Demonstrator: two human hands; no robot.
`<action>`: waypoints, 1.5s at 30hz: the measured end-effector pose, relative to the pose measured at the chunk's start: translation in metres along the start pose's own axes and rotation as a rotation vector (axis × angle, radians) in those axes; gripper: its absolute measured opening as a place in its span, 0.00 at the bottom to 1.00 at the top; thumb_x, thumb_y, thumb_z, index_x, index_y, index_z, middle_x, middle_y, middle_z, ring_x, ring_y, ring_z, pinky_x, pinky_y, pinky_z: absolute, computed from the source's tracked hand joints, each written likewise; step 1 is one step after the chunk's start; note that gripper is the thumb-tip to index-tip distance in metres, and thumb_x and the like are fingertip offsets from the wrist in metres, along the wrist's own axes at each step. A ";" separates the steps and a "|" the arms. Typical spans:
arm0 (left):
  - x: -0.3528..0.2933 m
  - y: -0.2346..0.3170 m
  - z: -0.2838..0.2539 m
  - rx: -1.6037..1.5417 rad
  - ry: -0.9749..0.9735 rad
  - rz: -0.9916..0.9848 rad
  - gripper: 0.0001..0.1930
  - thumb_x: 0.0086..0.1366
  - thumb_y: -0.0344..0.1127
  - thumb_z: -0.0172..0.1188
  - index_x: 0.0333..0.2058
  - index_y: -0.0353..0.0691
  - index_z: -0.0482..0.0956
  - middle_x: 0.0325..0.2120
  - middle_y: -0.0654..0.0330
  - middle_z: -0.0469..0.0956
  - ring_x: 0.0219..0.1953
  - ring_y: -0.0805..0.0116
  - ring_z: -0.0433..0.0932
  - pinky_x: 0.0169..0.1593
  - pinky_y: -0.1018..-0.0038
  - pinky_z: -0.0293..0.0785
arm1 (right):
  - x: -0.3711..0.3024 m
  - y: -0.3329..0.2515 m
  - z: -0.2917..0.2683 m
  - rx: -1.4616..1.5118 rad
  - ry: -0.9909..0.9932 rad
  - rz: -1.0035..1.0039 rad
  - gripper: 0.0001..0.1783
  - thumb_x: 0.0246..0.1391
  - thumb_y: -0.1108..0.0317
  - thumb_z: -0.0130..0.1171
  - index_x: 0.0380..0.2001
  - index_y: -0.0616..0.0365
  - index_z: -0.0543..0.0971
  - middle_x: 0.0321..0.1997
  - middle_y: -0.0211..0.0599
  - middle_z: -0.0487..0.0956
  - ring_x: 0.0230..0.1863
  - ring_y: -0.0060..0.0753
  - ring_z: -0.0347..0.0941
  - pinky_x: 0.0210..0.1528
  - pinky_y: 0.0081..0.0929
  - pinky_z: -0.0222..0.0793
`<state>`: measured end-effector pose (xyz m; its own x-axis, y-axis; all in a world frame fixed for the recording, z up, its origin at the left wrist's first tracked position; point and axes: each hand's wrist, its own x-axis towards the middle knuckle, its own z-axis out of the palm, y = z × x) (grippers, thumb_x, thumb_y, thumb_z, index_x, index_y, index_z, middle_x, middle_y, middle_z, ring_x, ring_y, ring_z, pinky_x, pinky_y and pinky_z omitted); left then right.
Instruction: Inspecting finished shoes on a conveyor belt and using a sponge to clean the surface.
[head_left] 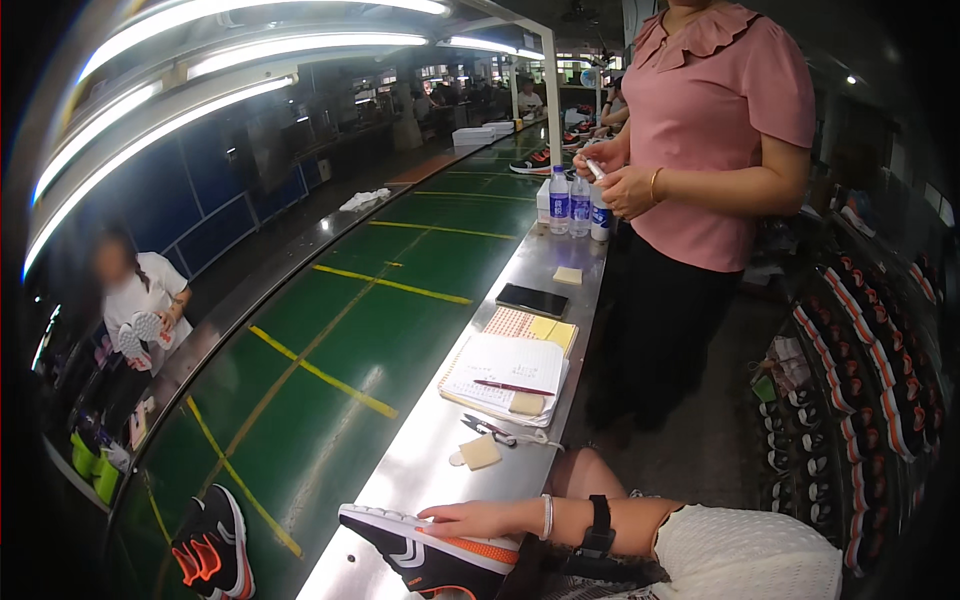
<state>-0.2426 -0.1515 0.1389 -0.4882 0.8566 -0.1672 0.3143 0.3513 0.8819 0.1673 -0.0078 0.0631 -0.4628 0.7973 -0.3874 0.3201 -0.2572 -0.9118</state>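
Note:
A black sneaker (415,565) with a white midsole and orange parts lies tilted on the metal ledge at the lower middle, its sole edge turned upward. From the right, my right hand (470,518) reaches across and grips it along the midsole, fingers laid over the edge and pointing left. The thumb is hidden. A bracelet and a black strap circle that arm, below a white sleeve. My left hand is out of sight. A similar black and orange sneaker (215,545) sits on the green belt (340,340) at the lower left.
Sticky notes (481,452), notebooks (505,370), a phone (532,300) and bottles (579,205) line the ledge (400,450). A person in pink (700,130) stands beside it, holding a small white thing. Across the belt, another person (150,300) holds shoes. Shoe racks (850,390) stand right.

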 end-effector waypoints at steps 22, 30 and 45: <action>-0.003 0.033 0.160 0.896 -0.182 0.911 0.22 0.46 0.23 0.55 0.43 0.42 0.76 0.49 0.60 0.73 0.56 0.62 0.66 0.60 0.40 0.46 | 0.008 0.057 -0.020 -0.032 0.626 -0.437 0.14 0.55 0.71 0.53 0.45 0.63 0.75 0.51 0.36 0.70 0.43 0.25 0.70 0.45 0.20 0.67; -0.009 0.043 0.141 0.397 -0.216 0.789 0.19 0.49 0.26 0.61 0.42 0.36 0.75 0.45 0.53 0.74 0.49 0.57 0.72 0.55 0.65 0.64 | 0.003 0.055 -0.023 -0.145 0.587 -0.482 0.10 0.56 0.75 0.46 0.37 0.63 0.76 0.45 0.36 0.73 0.46 0.26 0.68 0.49 0.20 0.63; 0.019 -0.011 0.102 -0.617 -0.610 -0.193 0.35 0.67 0.53 0.43 0.62 0.33 0.50 0.58 0.54 0.62 0.59 0.66 0.63 0.60 0.72 0.60 | -0.023 -0.002 -0.007 0.386 0.112 -0.007 0.32 0.63 0.47 0.38 0.62 0.59 0.58 0.55 0.45 0.69 0.55 0.33 0.65 0.58 0.27 0.57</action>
<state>-0.1718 -0.1005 0.0811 0.0871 0.9175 -0.3880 -0.3089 0.3952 0.8651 0.1836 -0.0221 0.0747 -0.3643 0.8487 -0.3834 -0.0263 -0.4209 -0.9067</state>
